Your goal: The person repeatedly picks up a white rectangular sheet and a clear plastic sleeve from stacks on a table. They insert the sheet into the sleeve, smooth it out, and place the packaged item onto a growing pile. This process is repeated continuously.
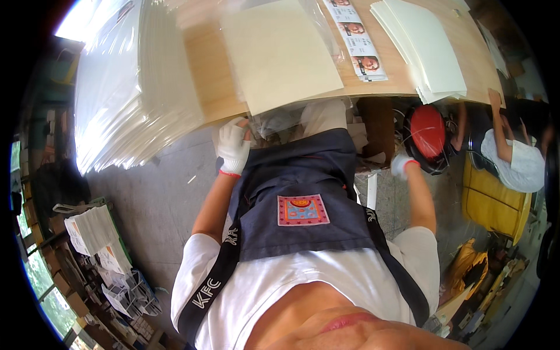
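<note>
Across the wooden table's [204, 70] near edge: cream sheet [283, 55], clear film [274, 123], left hand [234, 146] at the corner

Saw the cream sheet flat on the table, near corner at the very edge, with clear film hanging below. Found the gloved left hand beside that corner, fingers curled and thumb close; could not tell a pinch on the film from mere touching. Saw the gloved right hand [402, 165] well apart from the sheet, near a red rounded object [427, 131] and a brown cardboard box [376, 125]; could not tell spread from closed, because of blur.

Noted farther out a drooping stack of clear plastic sleeves [157, 99] leftward, portrait-printed strips [356, 44] and a stack of pale sheets [423, 52] rightward, then a co-worker [513, 163] by a yellow chair [496, 201].

Judged likeliest to go wrong: a creased or dragged sheet, from a tug on the film; a slide of slick sleeves, from the overhang.

Could not make out the film's full outline, the sheet's underside, or the shelves at the dark rim.
</note>
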Demonstrator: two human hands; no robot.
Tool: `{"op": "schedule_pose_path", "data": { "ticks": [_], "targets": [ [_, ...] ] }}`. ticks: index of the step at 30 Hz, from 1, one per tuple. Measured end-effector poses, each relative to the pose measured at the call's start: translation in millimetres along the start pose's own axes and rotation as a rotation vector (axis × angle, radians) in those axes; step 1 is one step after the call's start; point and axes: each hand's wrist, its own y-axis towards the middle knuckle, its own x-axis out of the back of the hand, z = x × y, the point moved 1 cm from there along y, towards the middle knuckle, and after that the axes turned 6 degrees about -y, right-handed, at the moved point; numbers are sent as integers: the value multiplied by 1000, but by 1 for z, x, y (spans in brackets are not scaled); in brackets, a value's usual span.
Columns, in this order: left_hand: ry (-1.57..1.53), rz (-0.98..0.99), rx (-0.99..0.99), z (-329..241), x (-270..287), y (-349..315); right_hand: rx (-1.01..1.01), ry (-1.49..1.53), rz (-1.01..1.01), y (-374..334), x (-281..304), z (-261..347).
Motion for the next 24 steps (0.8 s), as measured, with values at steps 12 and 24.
{"op": "schedule_pose_path", "data": {
  "ticks": [12, 24],
  "targets": [
    [41, 87, -381, -16, 0, 29, 498, 319, -1252, -5, 214, 134],
    [-559, -369, 721, 15, -29, -13, -81, 860, -1003, -2, 219, 169]
  ]
}}
